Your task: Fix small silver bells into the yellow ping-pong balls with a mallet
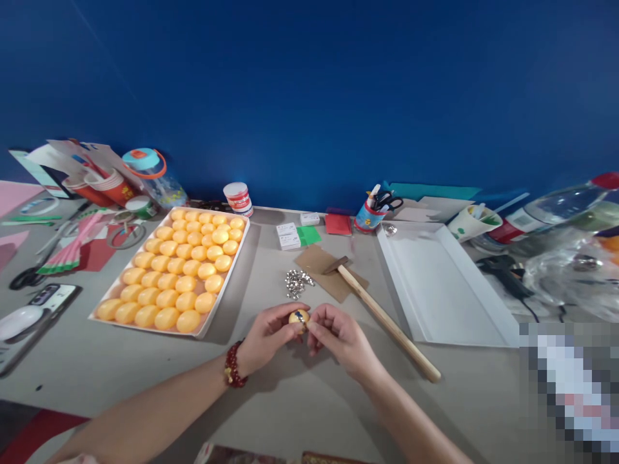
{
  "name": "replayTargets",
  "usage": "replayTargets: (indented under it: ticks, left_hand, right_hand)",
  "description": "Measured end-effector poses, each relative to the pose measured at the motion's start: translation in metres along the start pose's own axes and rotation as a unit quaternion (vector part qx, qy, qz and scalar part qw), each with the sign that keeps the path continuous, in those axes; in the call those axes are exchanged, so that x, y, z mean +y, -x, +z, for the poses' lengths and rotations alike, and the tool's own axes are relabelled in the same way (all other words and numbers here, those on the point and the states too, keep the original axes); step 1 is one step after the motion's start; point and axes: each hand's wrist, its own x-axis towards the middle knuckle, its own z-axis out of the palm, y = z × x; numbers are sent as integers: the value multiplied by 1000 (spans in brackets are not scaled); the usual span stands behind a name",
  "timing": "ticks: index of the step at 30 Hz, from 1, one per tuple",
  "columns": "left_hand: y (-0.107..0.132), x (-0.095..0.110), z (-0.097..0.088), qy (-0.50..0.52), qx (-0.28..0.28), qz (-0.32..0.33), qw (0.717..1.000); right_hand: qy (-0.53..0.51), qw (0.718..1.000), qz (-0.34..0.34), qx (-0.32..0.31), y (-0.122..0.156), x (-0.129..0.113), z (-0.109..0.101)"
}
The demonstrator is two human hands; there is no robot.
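Note:
An orange-yellow ball (298,316) with a dark and shiny patch on its upper face sits between the thumb and fingers of my left hand (271,332), just above the table. Against the ball's right side, the fingertips of my right hand (341,335) are pinched together; whatever they may hold is too small to tell. Just beyond both hands lies a small heap of shiny silver pieces (296,283). To the left, a shallow white box holds rows of similar orange balls (176,265). Right of my hands rests a wooden-handled hammer (389,319), its head on a brown sheet (316,264).
At right stand a shallow white tray (445,283), a glue gun (503,274) and a plastic bottle (556,209). Along the blue wall are a cup of scissors and pens (370,216), a white-red tub (238,198) and a water bottle (157,177). A phone (36,325) lies left.

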Motion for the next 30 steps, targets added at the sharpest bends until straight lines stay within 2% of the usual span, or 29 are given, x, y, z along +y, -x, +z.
replayTargets:
  ticks: [14, 24, 30]
  left_hand:
    - [0, 5, 4, 8, -4, 4, 1000]
    - [2, 4, 4, -12, 14, 5, 1000]
    - [2, 2, 4, -25, 26, 11, 999]
  right_hand:
    - [48, 999, 0, -7, 1, -1, -4]
    - [20, 1000, -5, -4, 0, 3, -2]
    - [5, 1000, -3, 20, 0, 3, 4]
